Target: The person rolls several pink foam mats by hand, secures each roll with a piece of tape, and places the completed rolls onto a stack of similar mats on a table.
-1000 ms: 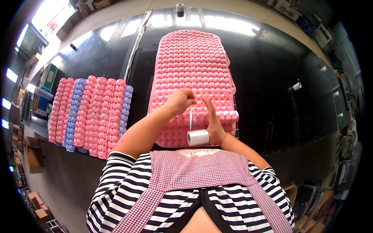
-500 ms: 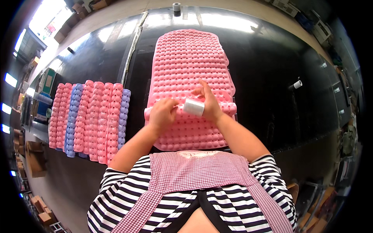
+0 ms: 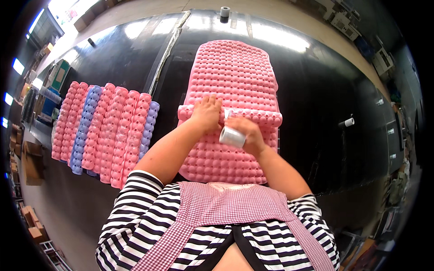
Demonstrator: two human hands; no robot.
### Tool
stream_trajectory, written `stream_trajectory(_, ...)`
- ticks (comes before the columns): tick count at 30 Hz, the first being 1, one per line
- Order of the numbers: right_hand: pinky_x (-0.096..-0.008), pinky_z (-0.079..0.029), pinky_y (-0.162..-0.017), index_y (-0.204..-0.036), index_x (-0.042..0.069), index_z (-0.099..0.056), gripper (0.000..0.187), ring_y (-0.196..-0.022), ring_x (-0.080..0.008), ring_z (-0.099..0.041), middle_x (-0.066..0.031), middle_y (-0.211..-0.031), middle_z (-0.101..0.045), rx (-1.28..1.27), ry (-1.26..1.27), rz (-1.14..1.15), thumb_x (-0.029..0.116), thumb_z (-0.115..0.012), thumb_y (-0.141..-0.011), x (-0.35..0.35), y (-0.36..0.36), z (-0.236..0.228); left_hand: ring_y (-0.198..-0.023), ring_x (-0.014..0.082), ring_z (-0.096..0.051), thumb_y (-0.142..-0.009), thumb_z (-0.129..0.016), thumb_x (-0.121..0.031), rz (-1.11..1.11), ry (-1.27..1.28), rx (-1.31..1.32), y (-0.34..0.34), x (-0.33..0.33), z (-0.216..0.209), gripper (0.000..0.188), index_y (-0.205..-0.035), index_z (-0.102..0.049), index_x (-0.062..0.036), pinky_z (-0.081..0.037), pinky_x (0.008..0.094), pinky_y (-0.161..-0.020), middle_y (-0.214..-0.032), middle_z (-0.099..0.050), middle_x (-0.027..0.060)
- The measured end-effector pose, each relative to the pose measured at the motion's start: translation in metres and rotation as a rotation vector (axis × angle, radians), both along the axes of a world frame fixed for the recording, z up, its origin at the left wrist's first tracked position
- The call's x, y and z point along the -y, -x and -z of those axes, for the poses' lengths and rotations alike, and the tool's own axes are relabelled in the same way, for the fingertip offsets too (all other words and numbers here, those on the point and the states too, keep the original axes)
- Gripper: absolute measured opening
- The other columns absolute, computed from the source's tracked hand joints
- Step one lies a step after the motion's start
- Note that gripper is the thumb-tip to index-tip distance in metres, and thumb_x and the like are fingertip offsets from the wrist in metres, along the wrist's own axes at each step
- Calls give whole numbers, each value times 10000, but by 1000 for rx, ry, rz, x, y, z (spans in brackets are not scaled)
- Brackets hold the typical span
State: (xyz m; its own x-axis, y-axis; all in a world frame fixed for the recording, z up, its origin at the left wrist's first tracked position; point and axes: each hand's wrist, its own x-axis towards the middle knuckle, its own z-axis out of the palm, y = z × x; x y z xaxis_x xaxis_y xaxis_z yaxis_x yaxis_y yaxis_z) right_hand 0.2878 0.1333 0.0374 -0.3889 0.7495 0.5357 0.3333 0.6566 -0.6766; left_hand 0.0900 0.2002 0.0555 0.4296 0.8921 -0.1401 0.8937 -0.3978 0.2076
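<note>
A pink bubbled mat rolled into a tube (image 3: 264, 117) lies crosswise over flat pink mats (image 3: 233, 67) in front of me. My left hand (image 3: 208, 114) lies over the left part of the tube, fingers stretched out on top of it. In my right hand (image 3: 247, 132) is a roll of clear film (image 3: 232, 137), held just on the near side of the tube. A strip of film runs from the roll up onto the tube. The fingers of the right hand are slightly blurred.
To the left lie several rolled mats (image 3: 110, 131), mostly pink with some blue-violet. White rolls stand at the table's far edge (image 3: 225, 12) and on the right (image 3: 348, 122). A strip of tape (image 3: 169, 49) crosses the black tabletop (image 3: 325, 99). Boxes (image 3: 55, 86) are beyond the mats at left.
My left hand has moved from near the film's end to lie on top of the tube. The right hand has turned over and drawn the roll nearer to me; film now reaches the tube.
</note>
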Motion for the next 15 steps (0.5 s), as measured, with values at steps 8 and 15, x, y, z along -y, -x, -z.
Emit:
stream_trajectory(8, -481, -394, -1179, -1216, 84, -742, 410, -1321, -309, -602, -152, -1327, -694, 182, -9, 153, 186, -777, -820, -29, -2, 27, -1289, 318, -490, -762, -812, -292, 216, -214, 200, 14, -39, 9, 530, -1241, -655, -128, -360, 477, -1119, -1336, -564, 95)
stream_trajectory(15, -283, -528, -684, -922, 87, -801, 150, -774, -92, -662, -15, -839, -744, -287, 610, 162, 171, -677, -908, -128, -1, 10, -1321, 293, -487, -862, -713, -178, 162, -601, 406, 17, -45, 56, 509, -1351, -575, -137, -316, 480, -1148, -1367, -553, 81)
